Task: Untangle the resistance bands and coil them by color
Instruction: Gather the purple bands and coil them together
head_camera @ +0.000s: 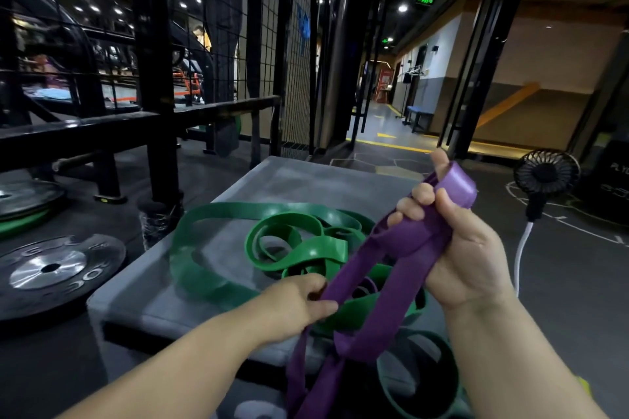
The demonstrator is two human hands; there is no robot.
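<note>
**gymrat_42:** so how far along was the band job at that point?

**remote_op:** barely started, I'd say. The green bands [316, 247] lay in 1 knotted heap of loops on the grey box [272, 180], and another green loop [451, 364] drooped off the near edge. Nothing was coiled that I could see. Only the purple band [360, 269] was being worked. Its lower strands ran down through the green pile, so I judged it wasn't free yet.

**gymrat_42:** and the hands?

**remote_op:** the right hand [466, 248] was raised above the box with its fingers curled round the purple band. A folded end was looped over the top of the fingers, which looked to me like the start of a coil. The left hand [292, 303] was lower, arm stretched forward, pinching 1 purple strand right where it crossed the green. Purple strands hung down past the box edge. My guess at what was left: pull purple clear, wind it up, then sort out all the green.
</note>
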